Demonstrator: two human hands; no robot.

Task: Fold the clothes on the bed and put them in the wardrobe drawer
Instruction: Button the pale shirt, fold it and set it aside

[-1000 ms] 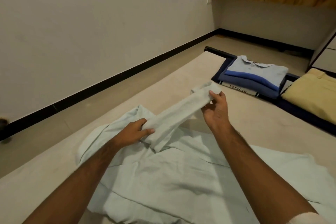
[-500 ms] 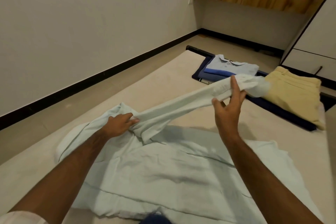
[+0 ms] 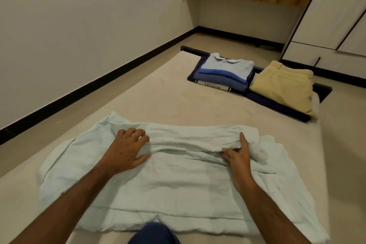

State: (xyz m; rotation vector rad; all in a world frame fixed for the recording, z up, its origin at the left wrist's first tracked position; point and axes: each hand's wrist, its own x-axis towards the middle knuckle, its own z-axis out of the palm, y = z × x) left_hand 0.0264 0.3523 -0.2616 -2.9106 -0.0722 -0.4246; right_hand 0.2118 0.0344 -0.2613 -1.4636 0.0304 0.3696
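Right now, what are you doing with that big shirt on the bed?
A person is folding a pale green shirt spread flat on the bed. The left hand presses down on the sleeve laid across it, and the right hand holds the sleeve's other end. Further up the bed sit a folded stack topped by a blue polo shirt and folded tan trousers.

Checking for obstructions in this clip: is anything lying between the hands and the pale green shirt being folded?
Nothing visible does. The left hand and the right hand both rest directly on the pale green shirt, spread on the bed. The folded stacks lie apart at the far end.
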